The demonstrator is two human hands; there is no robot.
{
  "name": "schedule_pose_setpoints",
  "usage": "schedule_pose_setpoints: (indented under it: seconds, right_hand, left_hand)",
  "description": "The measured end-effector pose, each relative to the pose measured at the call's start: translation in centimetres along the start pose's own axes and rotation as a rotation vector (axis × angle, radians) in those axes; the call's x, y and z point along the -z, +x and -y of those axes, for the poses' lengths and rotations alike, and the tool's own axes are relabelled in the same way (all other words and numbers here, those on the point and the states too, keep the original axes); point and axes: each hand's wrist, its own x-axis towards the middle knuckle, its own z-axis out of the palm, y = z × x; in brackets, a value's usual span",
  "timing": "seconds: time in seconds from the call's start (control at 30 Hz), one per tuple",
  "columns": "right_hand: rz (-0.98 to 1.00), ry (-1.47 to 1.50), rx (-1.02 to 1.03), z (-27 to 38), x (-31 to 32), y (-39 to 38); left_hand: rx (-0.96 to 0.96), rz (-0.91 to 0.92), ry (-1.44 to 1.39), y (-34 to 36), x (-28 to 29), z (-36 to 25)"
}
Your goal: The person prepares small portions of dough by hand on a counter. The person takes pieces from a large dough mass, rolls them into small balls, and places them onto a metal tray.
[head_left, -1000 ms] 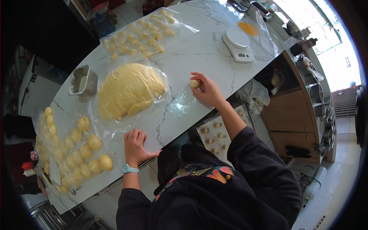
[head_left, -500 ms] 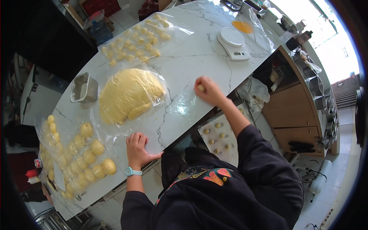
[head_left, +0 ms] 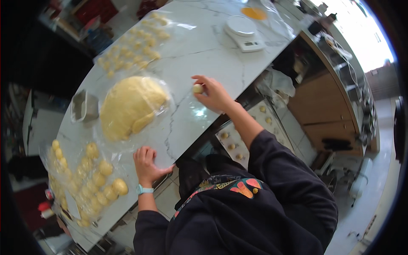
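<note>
A small pale dough ball [head_left: 197, 88] sits between the thumb and fingers of my right hand [head_left: 213, 94], over the marble counter [head_left: 187, 127]. My left hand [head_left: 148, 165] rests on the counter near its front edge, palm down, thumb stretched out and nothing in it. Left of my right hand lies a big yellow mound of dough [head_left: 131, 104], partly covered with clear plastic. Beyond it, many small dough pieces [head_left: 138, 44] are spread on plastic. Larger smooth dough balls [head_left: 120, 186] lie to the left of my left hand, most of them under clear film.
A grey metal tin [head_left: 91, 106] stands left of the mound. At the far right are a white kitchen scale [head_left: 250, 44] and an orange disc [head_left: 254, 13]. Below the counter edge, a tray [head_left: 272, 117] holds small dough balls. A wooden cabinet [head_left: 329, 110] stands at the right.
My right hand has loosened from a fist, so the dough ball shows between thumb and fingers. My left hand stays on the counter. The whole view has shifted somewhat.
</note>
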Motion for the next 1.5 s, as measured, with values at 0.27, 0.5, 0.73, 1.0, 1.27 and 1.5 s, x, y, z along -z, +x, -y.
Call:
schedule_pose_setpoints:
  seconds: [0.27, 0.5, 0.73, 1.0, 1.27, 1.5]
  right_hand:
    - [0.012, 1.183, -0.547, -2.5, 2.4, -18.2]
    - [-0.929, 0.968, -1.063, -22.8, 3.5, -37.6]
    - [-0.906, -0.223, -1.214, -30.2, 7.8, -36.1]
    - [-0.896, -0.342, -1.105, -33.5, 6.8, -36.4]
    - [-0.581, 0.035, -1.171, -26.6, 1.0, -38.4]
    - [-0.372, -0.138, -1.015, -22.1, -4.8, -40.3]
  left_hand:
    - [-0.073, 0.066, 0.062, -0.9, -0.8, 0.6]
    - [-0.118, 0.097, 0.051, -0.5, -1.2, 1.4]
    - [-0.096, 0.149, 0.089, -0.4, -0.6, 1.4]
    - [-0.102, 0.162, 0.103, -0.4, -0.6, 1.4]
    - [-0.075, 0.173, 0.087, -0.6, -0.6, 1.4]
    - [-0.062, 0.169, 0.081, -0.7, -0.6, 1.2]
